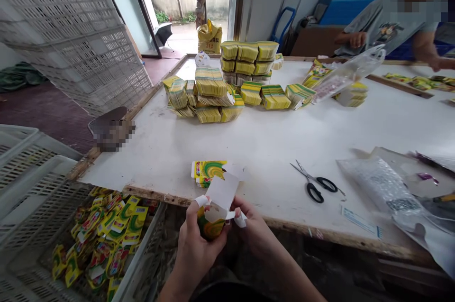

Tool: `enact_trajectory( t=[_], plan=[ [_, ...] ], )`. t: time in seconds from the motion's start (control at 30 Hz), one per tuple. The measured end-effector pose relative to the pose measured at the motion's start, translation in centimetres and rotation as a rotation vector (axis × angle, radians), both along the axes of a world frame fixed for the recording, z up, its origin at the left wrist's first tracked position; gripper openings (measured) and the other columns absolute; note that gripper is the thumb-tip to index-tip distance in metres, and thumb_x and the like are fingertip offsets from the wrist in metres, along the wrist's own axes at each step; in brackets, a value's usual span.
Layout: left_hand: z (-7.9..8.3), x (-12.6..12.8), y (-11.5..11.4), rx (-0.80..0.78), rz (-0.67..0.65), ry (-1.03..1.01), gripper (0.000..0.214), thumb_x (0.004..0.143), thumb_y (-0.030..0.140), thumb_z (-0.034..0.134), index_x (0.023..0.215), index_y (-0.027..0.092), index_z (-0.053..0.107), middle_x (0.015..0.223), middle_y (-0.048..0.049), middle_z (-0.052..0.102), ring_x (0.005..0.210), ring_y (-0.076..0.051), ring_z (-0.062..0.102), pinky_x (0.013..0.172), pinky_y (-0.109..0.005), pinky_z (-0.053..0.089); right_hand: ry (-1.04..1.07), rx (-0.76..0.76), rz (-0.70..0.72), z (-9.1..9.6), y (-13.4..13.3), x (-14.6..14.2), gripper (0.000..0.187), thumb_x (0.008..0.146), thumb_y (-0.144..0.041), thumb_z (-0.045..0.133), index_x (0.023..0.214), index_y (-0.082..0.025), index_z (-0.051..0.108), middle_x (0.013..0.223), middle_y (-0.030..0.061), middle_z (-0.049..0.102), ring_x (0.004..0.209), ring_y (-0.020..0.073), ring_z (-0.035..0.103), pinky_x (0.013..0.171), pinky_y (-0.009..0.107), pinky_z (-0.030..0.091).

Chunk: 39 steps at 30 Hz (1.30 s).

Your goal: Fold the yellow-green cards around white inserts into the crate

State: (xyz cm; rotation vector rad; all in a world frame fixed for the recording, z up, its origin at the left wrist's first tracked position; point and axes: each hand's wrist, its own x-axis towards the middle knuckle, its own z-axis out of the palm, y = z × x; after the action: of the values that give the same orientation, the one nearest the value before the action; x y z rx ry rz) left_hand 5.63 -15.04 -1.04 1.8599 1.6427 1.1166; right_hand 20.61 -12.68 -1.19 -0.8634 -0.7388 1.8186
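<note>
In front of me, at the table's near edge, a small yellow-and-green carton (212, 227) is held between both hands, its mouth open and a white flap standing up. My left hand (195, 238) is wrapped round the carton's left side and underside. At its right side, the fingers of my right hand (250, 226) close on the carton's edge. White wraps cover some fingertips on both hands. Just beyond lies a small stack of flat yellow-and-green cartons (206, 169), partly hidden by the raised flap.
Bundles of flat cartons (209, 83) are piled toward the back. Black-handled scissors (311, 182) and a plastic bag (387, 188) lie to the right. Below left, a crate (142, 250) contains filled yellow packs (106, 231). A co-worker (394, 27) stands across the table (263, 150).
</note>
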Motion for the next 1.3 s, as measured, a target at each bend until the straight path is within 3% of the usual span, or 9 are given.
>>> enact_trajectory(
  t=[0.13, 0.43, 0.57, 0.67, 0.77, 0.87, 1.03, 1.17, 1.3],
  plan=[
    [0.1, 0.0, -0.1, -0.003, -0.086, 0.101, 0.054, 0.074, 0.032, 0.068, 0.118, 0.023, 0.036, 0.087, -0.0049, 0.067, 0.071, -0.021, 0.068, 0.059, -0.03, 0.056, -0.046, 0.004, 0.022, 0.3, 0.0, 0.1, 0.039, 0.073, -0.05, 0.075, 0.097, -0.02, 0.069, 0.09, 0.0037, 0.07, 0.077, 0.0171, 0.06, 0.071, 0.028, 0.045],
    [0.2, 0.3, -0.4, 0.096, -0.144, 0.236, 0.042, 0.073, 0.021, 0.059, 0.109, 0.022, 0.038, 0.087, -0.0055, 0.061, 0.069, -0.021, 0.066, 0.058, -0.03, 0.054, -0.114, 0.009, 0.158, 2.0, 0.8, 0.6, 0.033, 0.064, -0.038, 0.082, 0.085, -0.017, 0.067, 0.082, 0.0024, 0.071, 0.077, 0.0187, 0.063, 0.073, 0.029, 0.045],
    [0.4, 0.4, 0.0, 0.178, -0.14, 0.298, 0.041, 0.076, 0.019, 0.058, 0.112, 0.019, 0.039, 0.091, -0.0085, 0.061, 0.073, -0.023, 0.065, 0.059, -0.031, 0.054, -0.148, 0.071, 0.135, 1.9, 0.8, 0.3, 0.043, 0.064, -0.04, 0.081, 0.096, -0.017, 0.063, 0.093, 0.0056, 0.07, 0.089, 0.0238, 0.063, 0.08, 0.034, 0.047],
    [0.5, 0.3, 0.6, 0.272, -0.146, 0.343, 0.033, 0.08, 0.018, 0.056, 0.11, 0.019, 0.042, 0.091, -0.009, 0.061, 0.074, -0.022, 0.064, 0.062, -0.031, 0.054, -0.177, 0.054, 0.038, 2.0, 0.7, 0.1, 0.05, 0.064, -0.033, 0.081, 0.105, -0.018, 0.058, 0.098, 0.0061, 0.069, 0.095, 0.0246, 0.061, 0.086, 0.035, 0.046],
    [0.4, 0.3, 1.2, 0.316, -0.168, 0.362, 0.032, 0.079, 0.015, 0.056, 0.109, 0.018, 0.044, 0.092, -0.009, 0.061, 0.077, -0.022, 0.064, 0.065, -0.031, 0.055, -0.198, -0.007, -0.054, 2.2, 0.7, 0.2, 0.037, 0.067, -0.023, 0.075, 0.101, -0.019, 0.06, 0.094, 0.0038, 0.068, 0.089, 0.0205, 0.06, 0.078, 0.029, 0.048],
    [0.0, 0.1, 1.7, 0.318, -0.103, 0.389, 0.034, 0.078, 0.015, 0.057, 0.109, 0.016, 0.044, 0.093, -0.0101, 0.061, 0.079, -0.023, 0.063, 0.065, -0.032, 0.054, -0.037, -0.085, -0.041, 1.9, 0.8, 0.3, 0.032, 0.068, -0.017, 0.068, 0.099, -0.019, 0.063, 0.092, 0.0022, 0.067, 0.079, 0.0153, 0.058, 0.064, 0.022, 0.046],
    [-0.4, 0.0, 2.2, 0.327, -0.08, 0.41, 0.035, 0.079, 0.017, 0.057, 0.11, 0.016, 0.043, 0.092, -0.0095, 0.061, 0.079, -0.023, 0.063, 0.065, -0.031, 0.054, 0.151, -0.224, -0.035, 0.9, 1.0, 0.4, 0.024, 0.065, -0.016, 0.072, 0.088, -0.016, 0.066, 0.08, 0.0005, 0.063, 0.067, 0.01, 0.053, 0.059, 0.018, 0.046],
    [-0.1, 0.0, 2.4, 0.318, -0.101, 0.415, 0.031, 0.083, 0.021, 0.057, 0.109, 0.018, 0.042, 0.093, -0.0091, 0.062, 0.079, -0.023, 0.064, 0.065, -0.031, 0.054, 0.056, -0.138, -0.007, 0.6, 1.2, 0.6, 0.024, 0.067, -0.02, 0.074, 0.09, -0.017, 0.065, 0.08, 0.0001, 0.062, 0.068, 0.0116, 0.056, 0.059, 0.02, 0.048],
    [0.4, -0.2, 2.7, 0.354, -0.171, 0.452, 0.029, 0.082, 0.016, 0.057, 0.106, 0.019, 0.043, 0.094, -0.0087, 0.061, 0.08, -0.022, 0.063, 0.067, -0.031, 0.054, -0.08, -0.106, 0.064, 0.9, 1.3, 0.8, 0.023, 0.069, -0.025, 0.073, 0.089, -0.015, 0.067, 0.072, -0.0002, 0.064, 0.054, 0.0092, 0.053, 0.053, 0.021, 0.048]
  ],
)
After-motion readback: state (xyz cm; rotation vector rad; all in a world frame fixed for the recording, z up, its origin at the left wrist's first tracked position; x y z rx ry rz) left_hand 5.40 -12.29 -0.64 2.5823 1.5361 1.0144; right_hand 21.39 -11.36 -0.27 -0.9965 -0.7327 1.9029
